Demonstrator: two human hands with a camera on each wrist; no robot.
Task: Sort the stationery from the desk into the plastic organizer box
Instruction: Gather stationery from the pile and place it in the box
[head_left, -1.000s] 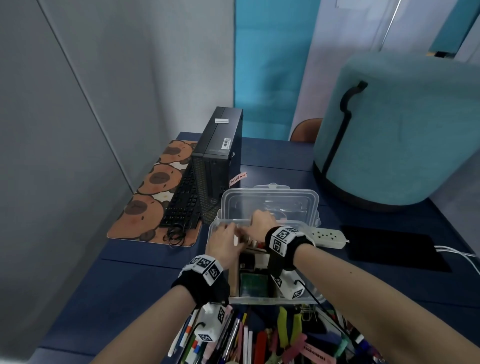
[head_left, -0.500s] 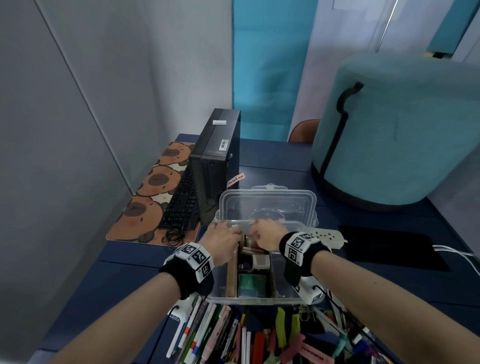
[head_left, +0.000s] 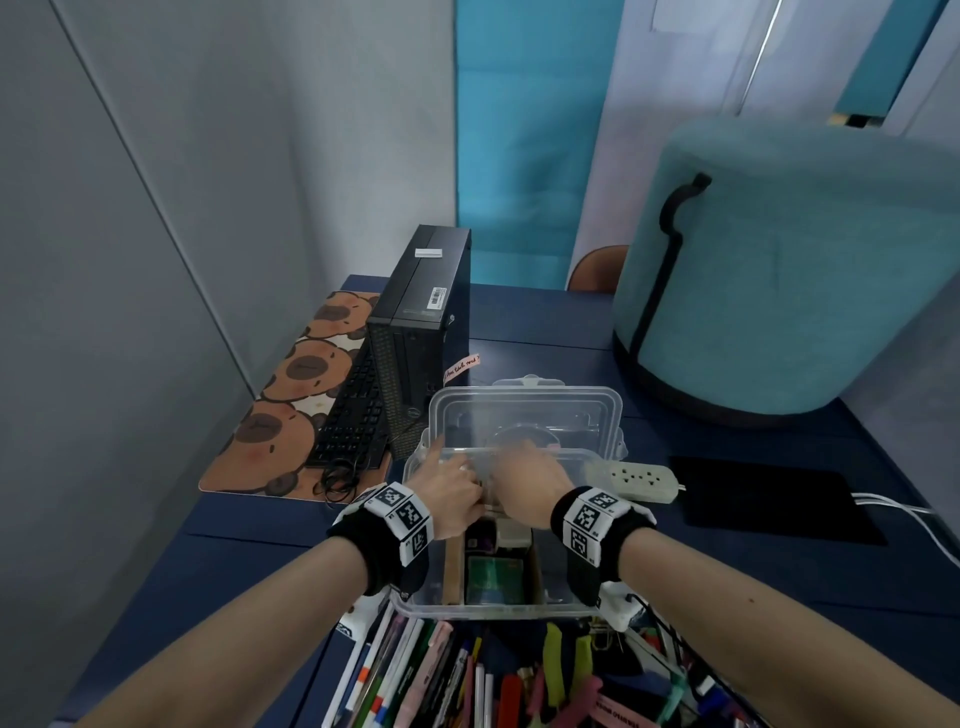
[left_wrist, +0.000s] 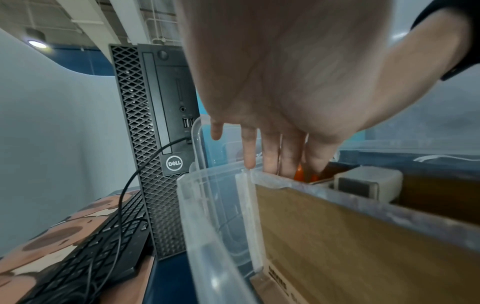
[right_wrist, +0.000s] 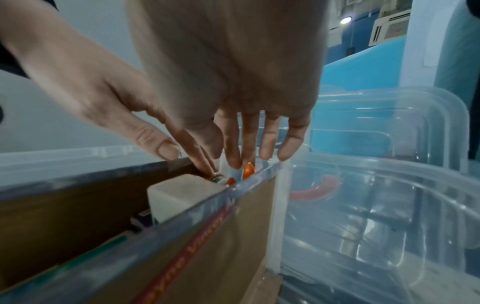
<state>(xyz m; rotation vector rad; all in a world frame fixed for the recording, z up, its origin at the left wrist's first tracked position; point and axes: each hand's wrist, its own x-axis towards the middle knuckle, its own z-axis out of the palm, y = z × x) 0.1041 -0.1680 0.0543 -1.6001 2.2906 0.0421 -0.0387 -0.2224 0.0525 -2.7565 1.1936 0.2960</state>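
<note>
Evidently, a placing step is under way: both hands are sunk into the far end of the clear plastic organizer box (head_left: 415, 597), at about twelve o'clock from the viewer. The left hand (head_left: 448, 491) is seen with its fingers (left_wrist: 270, 152) held nearly straight and pointed down into the middle compartment, between two brown cardboard dividers (left_wrist: 350, 253). The right hand (head_left: 525, 486) is likewise extended, its fingertips (right_wrist: 232, 156) just touching an orange-tipped item (right_wrist: 248, 170) that stands in that same compartment (what it is cannot be told, since only its tips show). Nothing is seen to be gripped by either hand; the item is merely nudged or settled. A white block (right_wrist: 182, 195) is lodged just beside it, at six o'clock of the fingers.

The remaining stationery, a dense pile of pens and markers (head_left: 467, 680), lies on the desk at six o'clock of the box, so the task is judged far from finished. The next move is judged to call for both hands being lifted straight up, clear of the dividers, and one being brought back to the pile for a fresh pick.
</note>
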